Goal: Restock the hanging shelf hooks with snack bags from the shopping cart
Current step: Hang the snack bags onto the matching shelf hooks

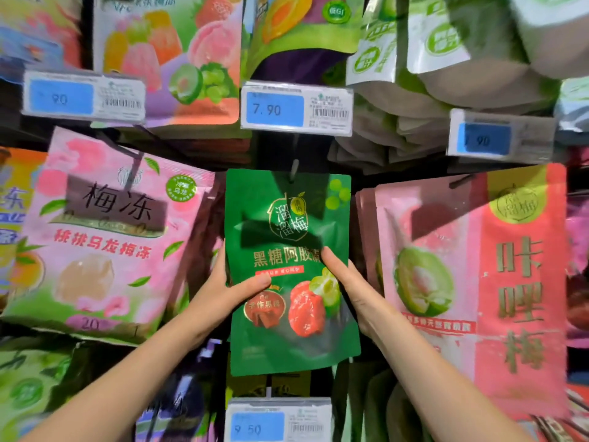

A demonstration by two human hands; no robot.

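Note:
A dark green snack bag [288, 218] with gold lettering and plum pictures hangs in the middle of the shelf wall. Its top edge sits at a metal hook [294, 169] that pokes out just above it. My left hand [228, 288] grips the bag's left edge, thumb across the front. My right hand [345, 282] holds the right edge, thumb pressed on the front near the lettering. The shopping cart is out of view.
A pink jelly bag [105, 237] hangs to the left and a pink-and-red plum bag [471, 282] to the right, both close to the green bag. Price tags [296, 108] and more hanging bags fill the row above. Another price tag [277, 421] sits below.

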